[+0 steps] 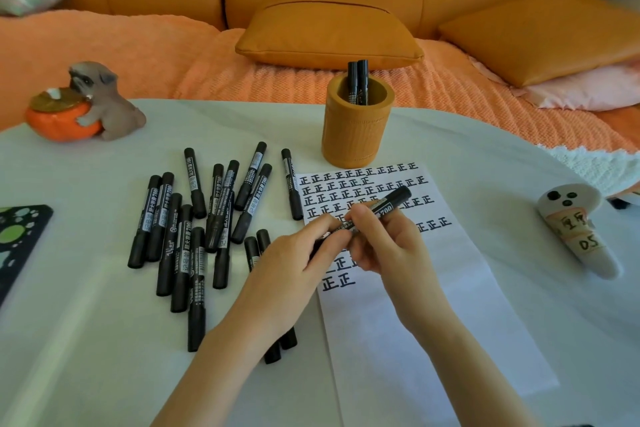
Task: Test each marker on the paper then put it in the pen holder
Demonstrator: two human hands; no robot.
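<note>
The white worktop [450,156] is covered at centre right by the paper [433,322], partly filled with test marks. Loose markers [194,218] are heaped left of centre; the pen holder [356,128] is set just above the paper's top edge. Over the paper one marker [391,204] is gripped round its barrel by the right hand [388,246] and pinched at its lower-left end by the left hand [294,274]; its axis is slanted towards upper right, the holder lying above, nearer the right hand.
</note>
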